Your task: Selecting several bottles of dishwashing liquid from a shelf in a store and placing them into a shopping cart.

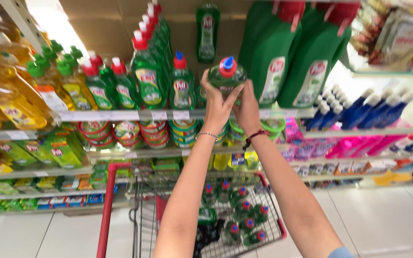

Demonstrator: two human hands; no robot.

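— What are the hands doing?
— The left hand (217, 106) and right hand (247, 111) are both wrapped around a green bottle (226, 76) with a red-and-blue cap, lifted above the front edge of the shelf (120, 115).
— What's around it?
— Matching green bottles (182, 83) stand just beside it; a red cart (206, 210) below holds more.

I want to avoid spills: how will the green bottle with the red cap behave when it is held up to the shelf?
The green bottle looks like rigid plastic, probably stiff. Both the left hand and right hand grip it, so it may be heavy or slippery. Its tall, narrow shape could tip on the shelf.
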